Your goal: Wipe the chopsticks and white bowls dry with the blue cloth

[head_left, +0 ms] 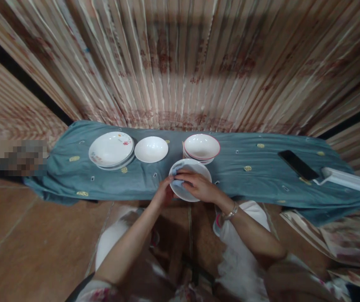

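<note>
A white bowl (187,193) is tilted toward me above the table's near edge. My left hand (164,191) is closed on its left rim. Inside the bowl, my right hand (202,186) presses a light blue cloth (177,171) against the surface, its fingers reaching left across the cloth. Just behind stands a stack of red-rimmed white bowls (201,147). To the left of that stack sits a single white bowl (151,149). A pile of white plates with flower prints (111,149) lies farther left.
A green-blue patterned cloth (239,184) covers the long, narrow table. Toward its right end lie a black phone (297,165) and a white handled object (348,179). Pleated curtains (180,63) hang directly behind, with dark bars at both sides.
</note>
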A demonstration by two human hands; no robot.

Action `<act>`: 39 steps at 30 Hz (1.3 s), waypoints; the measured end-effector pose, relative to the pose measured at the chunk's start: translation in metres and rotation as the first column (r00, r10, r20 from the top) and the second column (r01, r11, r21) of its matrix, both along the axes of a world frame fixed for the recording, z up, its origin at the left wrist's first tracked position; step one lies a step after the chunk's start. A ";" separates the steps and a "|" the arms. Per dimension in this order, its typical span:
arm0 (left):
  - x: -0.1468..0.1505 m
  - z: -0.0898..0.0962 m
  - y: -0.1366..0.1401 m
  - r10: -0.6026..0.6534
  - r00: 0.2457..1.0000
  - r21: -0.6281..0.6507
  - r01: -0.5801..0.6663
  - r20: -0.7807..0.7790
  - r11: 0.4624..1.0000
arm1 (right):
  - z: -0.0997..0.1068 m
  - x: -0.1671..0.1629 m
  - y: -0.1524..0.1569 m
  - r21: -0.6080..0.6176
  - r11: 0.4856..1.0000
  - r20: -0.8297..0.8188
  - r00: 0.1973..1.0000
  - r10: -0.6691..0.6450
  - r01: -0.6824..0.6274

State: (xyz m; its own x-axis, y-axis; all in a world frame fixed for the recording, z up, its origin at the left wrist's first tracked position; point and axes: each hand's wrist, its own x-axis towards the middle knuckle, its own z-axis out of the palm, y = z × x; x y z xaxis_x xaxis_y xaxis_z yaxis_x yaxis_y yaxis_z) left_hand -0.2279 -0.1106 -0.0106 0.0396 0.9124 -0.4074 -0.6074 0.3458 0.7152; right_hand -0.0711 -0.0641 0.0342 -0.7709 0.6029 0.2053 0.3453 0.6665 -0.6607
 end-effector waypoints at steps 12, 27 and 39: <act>0.005 0.006 -0.002 0.034 0.995 0.040 -0.030 -0.097 0.999 | 0.010 0.031 -0.012 -0.246 0.953 -0.045 0.985 0.169 -0.175; -0.011 0.011 0.004 0.175 0.961 0.098 -0.157 -0.214 0.983 | -0.006 0.033 -0.026 0.273 0.959 0.114 0.988 -0.105 0.071; 0.004 0.009 0.002 0.077 0.983 0.042 -0.071 -0.166 0.997 | -0.022 0.043 -0.001 0.527 0.761 0.021 0.889 -0.458 0.379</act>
State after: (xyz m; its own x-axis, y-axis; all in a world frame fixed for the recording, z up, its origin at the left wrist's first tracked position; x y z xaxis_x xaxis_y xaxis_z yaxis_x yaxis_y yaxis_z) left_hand -0.2241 -0.1083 -0.0012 -0.0946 0.9243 -0.3697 -0.5011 0.2767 0.8200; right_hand -0.0281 -0.0651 0.0125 -0.5095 0.7167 0.4762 0.7294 0.6533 -0.2028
